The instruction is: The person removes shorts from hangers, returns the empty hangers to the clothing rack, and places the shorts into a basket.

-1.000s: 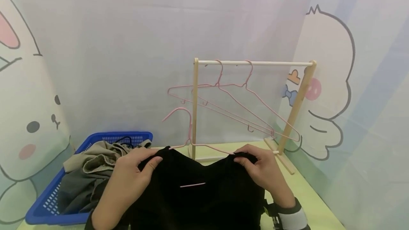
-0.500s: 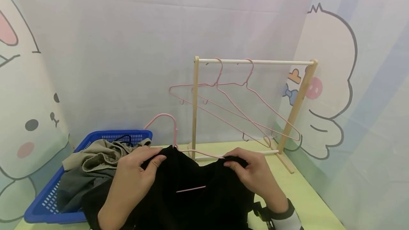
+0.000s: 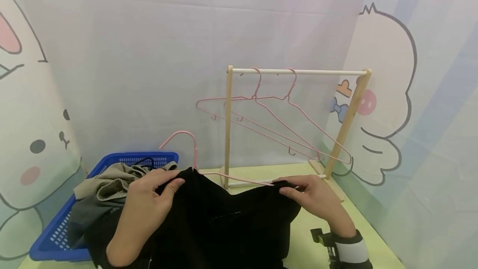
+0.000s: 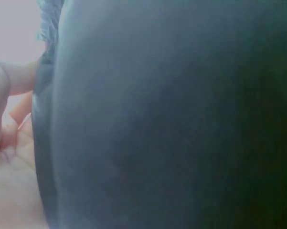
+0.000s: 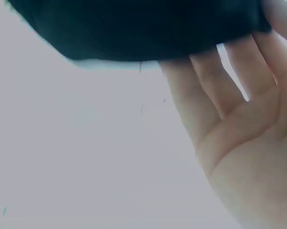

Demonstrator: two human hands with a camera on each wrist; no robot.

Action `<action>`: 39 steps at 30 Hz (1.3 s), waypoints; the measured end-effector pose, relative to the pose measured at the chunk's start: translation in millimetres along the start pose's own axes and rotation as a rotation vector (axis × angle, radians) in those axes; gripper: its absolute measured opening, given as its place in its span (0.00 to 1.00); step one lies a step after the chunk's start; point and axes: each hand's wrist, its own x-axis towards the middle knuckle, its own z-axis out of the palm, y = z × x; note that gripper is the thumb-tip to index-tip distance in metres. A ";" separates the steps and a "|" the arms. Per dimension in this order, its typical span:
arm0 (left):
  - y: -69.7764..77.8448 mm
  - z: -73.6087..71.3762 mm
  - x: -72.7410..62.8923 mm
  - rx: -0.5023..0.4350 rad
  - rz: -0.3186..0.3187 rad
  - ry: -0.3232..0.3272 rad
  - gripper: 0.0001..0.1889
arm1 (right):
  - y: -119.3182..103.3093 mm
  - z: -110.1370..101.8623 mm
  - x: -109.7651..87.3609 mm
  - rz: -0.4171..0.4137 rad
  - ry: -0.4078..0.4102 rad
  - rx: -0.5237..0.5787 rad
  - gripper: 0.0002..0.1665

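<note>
A black garment [image 3: 231, 227] hangs between my two hands in the head view, over a pink clothes hanger [image 3: 196, 152]. The hanger's hook stands up and points left; its right arm runs along the garment's top edge, and its left arm is hidden in the cloth. My left hand [image 3: 151, 200] pinches the top edge on the left, thumb in front. On the right, my right hand [image 3: 317, 198] pinches the edge at the hanger's end. Dark cloth fills most of the left wrist view. In the right wrist view, the fingers [image 5: 215, 86] reach behind the cloth.
A blue basket [image 3: 67, 255] with crumpled beige and grey clothes [image 3: 112, 186] stands at the left. Behind the hands is a wooden rack [image 3: 228, 136] with a white rail [image 3: 317, 72], where two pink hangers [image 3: 272, 113] hang. The tabletop [image 3: 358, 219] is pale yellow.
The hanger's hook has moved left and its right arm now shows longer. My right hand went slightly left, then back right, drawing the garment's edge wider. The left hand shifted slightly left.
</note>
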 end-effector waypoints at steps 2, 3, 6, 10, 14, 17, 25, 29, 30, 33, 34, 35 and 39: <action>-0.4 -0.4 0.3 0.006 -0.001 0.000 0.11 | 8.5 -6.5 -3.3 0.060 -0.055 0.009 0.11; -0.6 -0.6 0.5 0.010 -0.002 0.002 0.11 | 12.4 -9.5 -4.9 0.088 -0.084 0.019 0.17; -0.5 -0.7 0.6 0.012 -0.007 0.002 0.11 | 21.9 -14.6 -8.5 0.132 -0.170 0.072 0.23; -0.6 -1.1 0.8 0.006 -0.006 0.002 0.11 | 26.6 -15.8 -10.6 0.195 -0.300 0.139 0.12; -1.6 -2.2 0.3 -0.007 -0.001 0.026 0.12 | 27.9 -9.5 -8.7 0.224 -0.450 0.185 0.04; -2.5 -2.8 -0.2 -0.010 -0.008 0.031 0.12 | 26.9 1.9 -4.1 0.207 -0.562 0.177 0.05; -2.5 -1.6 -0.2 -0.016 -0.031 0.003 0.12 | 17.6 13.9 -4.0 0.356 -0.613 0.055 0.18; -0.3 -0.3 0.7 -0.025 -0.042 -0.017 0.13 | 9.6 -12.0 -14.1 0.325 -0.458 0.048 0.14; 0.3 0.0 1.0 -0.023 -0.043 -0.019 0.13 | 6.7 -19.9 -17.3 0.295 -0.385 0.018 0.13; 2.3 0.6 1.6 -0.020 -0.048 -0.023 0.12 | -6.7 -36.6 -24.5 0.204 -0.099 -0.094 0.10; 2.9 0.7 1.7 -0.020 -0.049 -0.025 0.12 | -11.9 -39.2 -25.1 0.171 0.005 -0.129 0.09; 3.5 0.7 1.6 -0.019 -0.051 -0.026 0.12 | -17.3 -39.9 -24.7 0.140 0.107 -0.156 0.09; 5.7 0.4 0.5 -0.018 -0.058 -0.026 0.12 | -35.8 -30.1 -13.2 -0.014 0.393 -0.199 0.14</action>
